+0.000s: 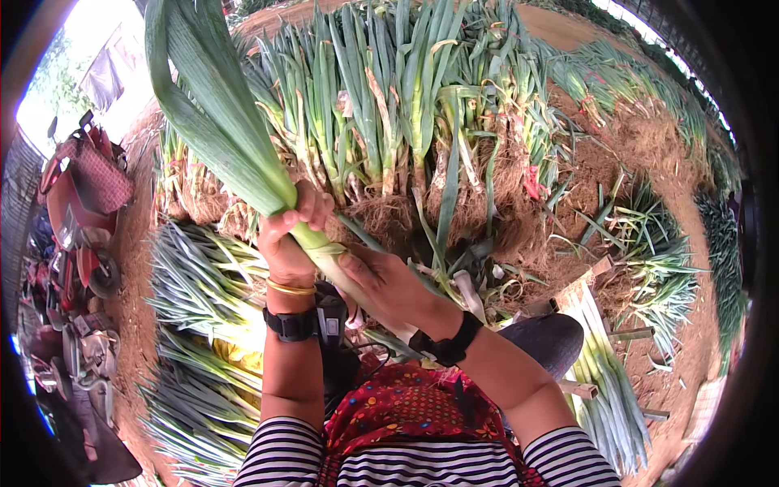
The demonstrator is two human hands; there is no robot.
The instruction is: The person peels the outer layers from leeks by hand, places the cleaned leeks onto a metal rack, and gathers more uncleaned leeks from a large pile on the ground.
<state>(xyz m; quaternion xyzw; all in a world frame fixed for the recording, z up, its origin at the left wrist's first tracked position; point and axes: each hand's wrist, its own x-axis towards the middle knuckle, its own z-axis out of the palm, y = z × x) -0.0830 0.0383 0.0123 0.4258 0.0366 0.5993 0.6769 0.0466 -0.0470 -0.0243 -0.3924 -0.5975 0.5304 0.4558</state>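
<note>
I see the leek [231, 130] slanting through both grips: left grip [294, 231] wrapped around it beneath the leaves, right grip [391, 286] (lower down) clasping the pale stem.

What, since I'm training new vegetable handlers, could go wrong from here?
The wide green leaves of the long, pale-stemmed, leek-like plant extend well beyond the bare left hand, so they might crease or tear if they brush the upright green bundles with brown roots. The bare right hand also wraps the stem, so squeezing hard could bruise it. The smooth gold-coloured bangle on the left wrist might snag a leaf.
</note>
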